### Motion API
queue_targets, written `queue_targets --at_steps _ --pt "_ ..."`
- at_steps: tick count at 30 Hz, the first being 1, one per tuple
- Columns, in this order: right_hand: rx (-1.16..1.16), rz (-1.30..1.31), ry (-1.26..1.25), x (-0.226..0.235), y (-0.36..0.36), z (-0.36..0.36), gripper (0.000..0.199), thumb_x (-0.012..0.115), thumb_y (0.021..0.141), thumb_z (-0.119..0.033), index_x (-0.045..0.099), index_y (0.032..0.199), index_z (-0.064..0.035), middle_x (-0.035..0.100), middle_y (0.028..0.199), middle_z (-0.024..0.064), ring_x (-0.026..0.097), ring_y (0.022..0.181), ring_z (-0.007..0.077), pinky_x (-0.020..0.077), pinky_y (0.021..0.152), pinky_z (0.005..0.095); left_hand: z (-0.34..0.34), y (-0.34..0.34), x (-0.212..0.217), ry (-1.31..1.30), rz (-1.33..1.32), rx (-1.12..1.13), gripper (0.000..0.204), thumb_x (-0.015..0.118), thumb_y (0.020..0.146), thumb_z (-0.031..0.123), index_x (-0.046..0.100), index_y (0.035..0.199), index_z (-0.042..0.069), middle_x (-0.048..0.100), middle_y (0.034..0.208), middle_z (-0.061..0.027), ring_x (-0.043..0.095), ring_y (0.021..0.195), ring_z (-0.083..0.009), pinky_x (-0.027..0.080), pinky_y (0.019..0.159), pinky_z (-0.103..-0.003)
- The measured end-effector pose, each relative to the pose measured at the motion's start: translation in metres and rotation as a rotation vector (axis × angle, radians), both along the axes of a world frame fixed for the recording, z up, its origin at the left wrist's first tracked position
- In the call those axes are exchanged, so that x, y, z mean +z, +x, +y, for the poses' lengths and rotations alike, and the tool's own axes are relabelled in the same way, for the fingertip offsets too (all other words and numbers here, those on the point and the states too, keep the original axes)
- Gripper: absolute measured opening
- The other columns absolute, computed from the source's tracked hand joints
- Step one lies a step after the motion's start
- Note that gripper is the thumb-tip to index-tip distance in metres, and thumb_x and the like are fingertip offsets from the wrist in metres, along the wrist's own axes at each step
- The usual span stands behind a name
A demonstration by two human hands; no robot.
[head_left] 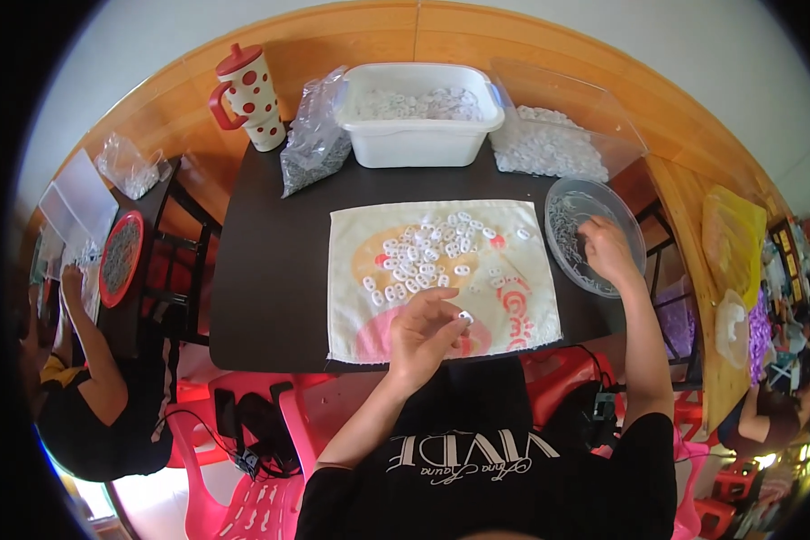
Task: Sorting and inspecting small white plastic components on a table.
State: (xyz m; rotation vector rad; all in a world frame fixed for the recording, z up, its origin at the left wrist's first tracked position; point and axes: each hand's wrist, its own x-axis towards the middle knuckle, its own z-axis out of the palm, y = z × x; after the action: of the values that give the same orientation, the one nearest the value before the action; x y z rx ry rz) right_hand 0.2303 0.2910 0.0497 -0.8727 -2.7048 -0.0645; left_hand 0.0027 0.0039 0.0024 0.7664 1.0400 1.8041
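Between the thumb and fingers of my left hand (421, 335) is a small white oval plastic piece (465, 317) with dark holes. Beneath that hand lies a pale printed cloth (351, 243). A loose group of similar white oval pieces (414, 252) is spread over it, beyond the hand. To the right, my right hand (606, 247) reaches into a round transparent dish (637, 236) of thin grey metal parts (562, 225). Its fingers are bent together among those parts; whether they pinch one is hidden.
Along the dark table's (279, 270) far side stand a spotted tumbler (252, 94), a bag of grey parts (315, 153), a white tub (414, 144) and a transparent box of white pieces (549, 148). At left, another person's arm (99, 378) extends near a red dish (135, 238).
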Motion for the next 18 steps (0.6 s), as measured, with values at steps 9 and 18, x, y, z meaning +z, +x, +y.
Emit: queue_targets --at_steps 9,18 --pt "0.208 0.909 -0.917 0.01 -0.054 -0.109 0.011 0.061 0.085 0.011 0.062 0.089 0.0001 0.063 0.088 0.0046 0.059 0.081 0.0098 0.047 0.073 0.0229 -0.001 -0.006 -0.012 0.078 0.028 0.002 0.014 0.066 0.09 -0.009 0.069 0.101 -0.001 0.068 0.098 -0.0083 0.065 0.078 -0.0111 0.053 0.066 -0.023" --pt "0.402 0.862 -1.139 -0.031 -0.095 -0.181 0.01 0.059 0.089 0.011 0.06 0.094 0.0035 0.058 0.092 0.0046 0.056 0.086 0.0097 0.045 0.078 0.0228 0.007 -0.006 -0.022 0.275 0.097 0.103 0.014 0.069 0.087 -0.01 0.069 0.098 -0.001 0.064 0.099 -0.0079 0.065 0.088 -0.0135 0.054 0.071 -0.025"
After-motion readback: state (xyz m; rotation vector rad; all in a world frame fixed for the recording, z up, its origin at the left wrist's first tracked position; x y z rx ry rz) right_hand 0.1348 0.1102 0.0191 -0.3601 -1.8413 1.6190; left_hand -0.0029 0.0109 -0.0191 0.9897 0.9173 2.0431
